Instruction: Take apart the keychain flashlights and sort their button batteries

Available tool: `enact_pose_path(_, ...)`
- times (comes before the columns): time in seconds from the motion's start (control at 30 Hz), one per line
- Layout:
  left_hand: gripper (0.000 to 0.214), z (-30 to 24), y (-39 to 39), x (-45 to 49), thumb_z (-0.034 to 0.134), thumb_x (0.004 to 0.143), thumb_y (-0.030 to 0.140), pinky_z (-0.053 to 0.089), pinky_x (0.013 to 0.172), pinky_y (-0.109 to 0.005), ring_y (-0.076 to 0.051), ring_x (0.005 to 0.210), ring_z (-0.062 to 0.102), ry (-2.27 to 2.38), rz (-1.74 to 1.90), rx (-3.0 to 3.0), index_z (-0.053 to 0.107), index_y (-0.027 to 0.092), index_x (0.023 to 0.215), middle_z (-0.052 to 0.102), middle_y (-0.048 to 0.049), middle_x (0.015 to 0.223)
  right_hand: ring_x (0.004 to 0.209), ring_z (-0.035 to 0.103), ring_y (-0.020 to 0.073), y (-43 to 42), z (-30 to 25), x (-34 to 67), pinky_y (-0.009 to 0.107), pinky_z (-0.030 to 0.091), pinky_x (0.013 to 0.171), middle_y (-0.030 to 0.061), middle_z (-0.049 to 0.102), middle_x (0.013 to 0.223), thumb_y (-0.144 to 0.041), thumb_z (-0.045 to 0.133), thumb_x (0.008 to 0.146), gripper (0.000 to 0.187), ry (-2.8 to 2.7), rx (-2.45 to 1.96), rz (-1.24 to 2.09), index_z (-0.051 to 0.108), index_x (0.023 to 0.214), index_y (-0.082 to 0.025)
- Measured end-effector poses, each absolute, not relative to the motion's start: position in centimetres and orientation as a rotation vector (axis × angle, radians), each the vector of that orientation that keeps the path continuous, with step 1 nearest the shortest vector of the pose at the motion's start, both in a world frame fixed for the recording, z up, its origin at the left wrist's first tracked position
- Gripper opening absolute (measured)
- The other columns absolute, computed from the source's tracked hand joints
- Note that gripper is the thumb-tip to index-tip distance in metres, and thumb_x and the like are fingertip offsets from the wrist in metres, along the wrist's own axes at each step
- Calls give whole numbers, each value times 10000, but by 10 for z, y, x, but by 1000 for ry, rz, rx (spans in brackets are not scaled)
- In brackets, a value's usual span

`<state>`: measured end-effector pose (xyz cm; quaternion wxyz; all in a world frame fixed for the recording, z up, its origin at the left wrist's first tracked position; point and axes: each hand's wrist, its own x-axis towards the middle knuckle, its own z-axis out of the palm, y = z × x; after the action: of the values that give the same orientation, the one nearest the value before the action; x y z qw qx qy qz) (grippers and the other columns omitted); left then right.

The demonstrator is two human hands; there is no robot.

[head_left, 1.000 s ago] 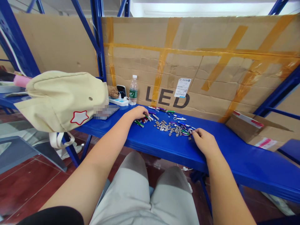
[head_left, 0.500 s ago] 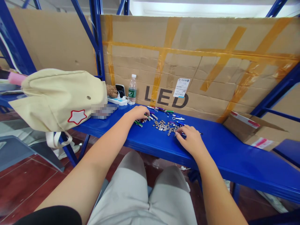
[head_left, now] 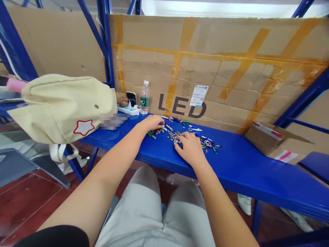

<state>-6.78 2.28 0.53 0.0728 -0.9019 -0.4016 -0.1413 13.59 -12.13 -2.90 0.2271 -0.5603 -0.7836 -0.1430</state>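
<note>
The loose button cells (head_left: 172,136) could roll off the bench (head_left: 246,171) if the right hand (head_left: 189,148), open with fingers spread, knocks them at their right edge. Left of the cells, the curled left hand (head_left: 152,122) covers some of roughly a dozen mini flashlights (head_left: 151,134); any grip is unclear. The cells are too many to count.

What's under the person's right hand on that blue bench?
The right hand covers part of the blue bench, so whatever lies beneath cannot be seen. Small round metal discs sit beside its fingers, and colored carabiner clips lie past it.
</note>
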Motion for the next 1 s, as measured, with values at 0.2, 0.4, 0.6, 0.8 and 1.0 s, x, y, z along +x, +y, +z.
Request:
enact_pose_path(0.2, 238, 9, 15, -63, 532, 873, 224, 431, 912, -300, -209, 1029, 600, -1018, -607, -2800, 698, 191, 1039, 676, -69, 1078, 1125, 499, 309, -115, -35, 134, 464, 372, 890, 96, 638, 1178, -330, 541, 904, 223, -2160, -1586, -356, 722, 1006, -250)
enact_pose_path(0.4, 207, 12, -1, -51, 570, 883, 232, 438, 943, -281, -178, 1038, 611, -840, -778, -2944, 688, 177, 1044, 683, -66, 1097, 1117, 511, 284, -112, -38, 139, 442, 386, 877, 72, 646, 1180, -312, 554, 911, 186, -2168, -1562, -337, 732, 954, -279)
enact_pose_path(0.6, 186, 11, -13, -41, 588, 866, 216, 490, 861, -276, -162, 955, 646, -847, -913, -3060, 661, 151, 1024, 702, -66, 1041, 1097, 511, 288, -104, -38, 146, 439, 386, 845, 77, 651, 1171, -331, 569, 909, 183, -2211, -1545, -360, 743, 951, -290)
enact_pose_path(0.8, 208, 10, -16, -38, 585, 849, 198, 514, 809, -272, -155, 923, 661, -884, -990, -3153, 619, 121, 1039, 712, -82, 1020, 1073, 507, 291, -97, -27, 144, 431, 375, 823, 72, 661, 1153, -310, 583, 907, 179, -2324, -1538, -398, 757, 948, -295)
enact_pose_path(1.0, 193, 7, -13, -37, 599, 833, 195, 515, 820, -280, -152, 928, 660, -876, -1030, -3179, 613, 129, 1013, 709, -82, 1023, 1046, 525, 281, -94, -22, 134, 423, 387, 826, 82, 663, 1113, -238, 572, 906, 177, -2385, -1529, -372, 745, 936, -261)
